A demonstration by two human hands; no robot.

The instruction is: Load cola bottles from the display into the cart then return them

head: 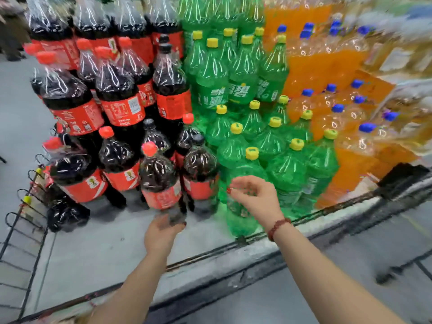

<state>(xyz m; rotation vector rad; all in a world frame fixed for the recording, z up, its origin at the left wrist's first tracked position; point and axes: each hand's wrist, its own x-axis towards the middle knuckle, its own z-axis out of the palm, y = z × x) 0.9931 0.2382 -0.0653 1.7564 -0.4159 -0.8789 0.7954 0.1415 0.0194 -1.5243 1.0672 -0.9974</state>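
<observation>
Display (100, 242) of 雪碧 bottles (242, 90): left hand (161, 232) grips cola bottle (160, 181) underneath, right hand (257, 197) hangs open.

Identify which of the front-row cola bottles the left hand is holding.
The red-capped cola bottle nearest the camera: the left hand holds it at its base. The black-capped bottle beside it and the other cola bottles have no hand on them.

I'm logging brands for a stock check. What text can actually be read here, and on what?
"雪碧": on a green bottle label, upper row.
Large white characters on the neighbouring green label: too blurred to read surely.
Red cola labels: white print blurred, unreadable.
Orange bottles: no legible text.
</observation>
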